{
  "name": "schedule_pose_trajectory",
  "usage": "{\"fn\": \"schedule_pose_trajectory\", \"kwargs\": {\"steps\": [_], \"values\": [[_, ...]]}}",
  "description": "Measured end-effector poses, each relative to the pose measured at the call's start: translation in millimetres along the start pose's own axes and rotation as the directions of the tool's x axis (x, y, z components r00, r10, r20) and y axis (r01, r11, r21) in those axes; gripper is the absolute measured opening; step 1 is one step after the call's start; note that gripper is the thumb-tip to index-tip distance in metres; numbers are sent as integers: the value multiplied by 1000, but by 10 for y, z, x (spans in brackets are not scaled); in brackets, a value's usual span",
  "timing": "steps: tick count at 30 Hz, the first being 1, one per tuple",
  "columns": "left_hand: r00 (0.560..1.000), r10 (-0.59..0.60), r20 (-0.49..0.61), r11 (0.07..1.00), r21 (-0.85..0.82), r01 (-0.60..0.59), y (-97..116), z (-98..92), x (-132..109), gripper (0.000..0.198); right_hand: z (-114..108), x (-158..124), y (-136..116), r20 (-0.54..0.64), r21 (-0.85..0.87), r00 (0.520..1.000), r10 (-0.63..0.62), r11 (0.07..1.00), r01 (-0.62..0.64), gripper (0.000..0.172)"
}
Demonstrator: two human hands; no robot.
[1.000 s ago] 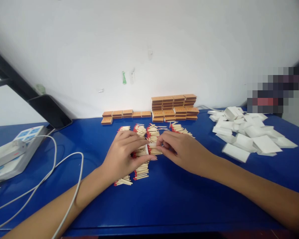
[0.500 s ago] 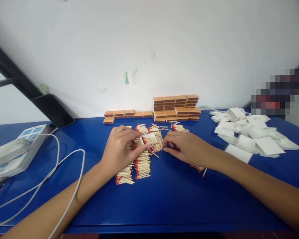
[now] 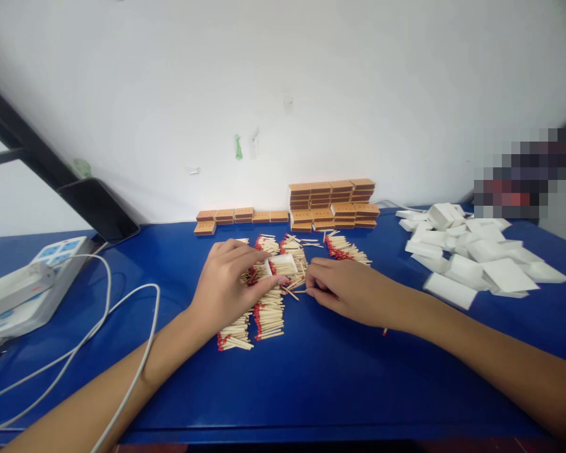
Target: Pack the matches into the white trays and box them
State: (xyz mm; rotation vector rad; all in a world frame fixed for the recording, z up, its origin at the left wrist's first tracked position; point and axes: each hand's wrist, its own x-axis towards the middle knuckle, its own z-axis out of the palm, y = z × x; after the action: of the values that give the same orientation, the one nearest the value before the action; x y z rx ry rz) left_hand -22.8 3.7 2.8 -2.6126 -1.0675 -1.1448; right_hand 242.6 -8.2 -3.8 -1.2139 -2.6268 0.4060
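My left hand [image 3: 231, 277] holds a white inner matchbox tray [image 3: 288, 258] between thumb and fingers, above the rows of matches. Several red-headed matches lie inside the tray. Just right of it, my right hand [image 3: 334, 286] is closed in a pinch, with a thin match [image 3: 300, 292] at its fingertips. Beneath and in front of my left hand lie bundles of loose matches [image 3: 268, 318], partly covered by the hand. Another bundle of matches [image 3: 346, 247] lies behind my right hand, and a lone match head [image 3: 385, 331] shows below the right wrist.
Orange matchboxes [image 3: 332, 196] stand stacked against the wall, with a lower row to the left. White empty trays [image 3: 471, 255] are heaped at the right of the blue table [image 3: 283, 390]. At left are a power strip [image 3: 68, 264], a black phone-like slab [image 3: 99, 209] and white cables [image 3: 156, 302].
My right hand has moved slightly down and left, its fingers drawn closer together. More of the matches behind it now show. My left hand keeps the tray in place.
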Motion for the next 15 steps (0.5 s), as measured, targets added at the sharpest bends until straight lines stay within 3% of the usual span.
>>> {"fn": "schedule_pose_trajectory", "kwargs": {"steps": [7, 12, 15], "values": [[1000, 20, 1, 1000, -10, -20, 10, 2, -5, 37, 55, 9, 12, -96, 48, 994, -46, 998, 51, 5], [1000, 19, 3, 1000, -14, -19, 8, -1, -4, 38, 66, 34, 46, -85, 94, 993, -85, 991, 93, 9], [1000, 16, 3, 1000, -14, -16, 10, -4, -2, 37, 66, 42, 46, -97, 92, 993, -71, 993, 80, 4]]}}
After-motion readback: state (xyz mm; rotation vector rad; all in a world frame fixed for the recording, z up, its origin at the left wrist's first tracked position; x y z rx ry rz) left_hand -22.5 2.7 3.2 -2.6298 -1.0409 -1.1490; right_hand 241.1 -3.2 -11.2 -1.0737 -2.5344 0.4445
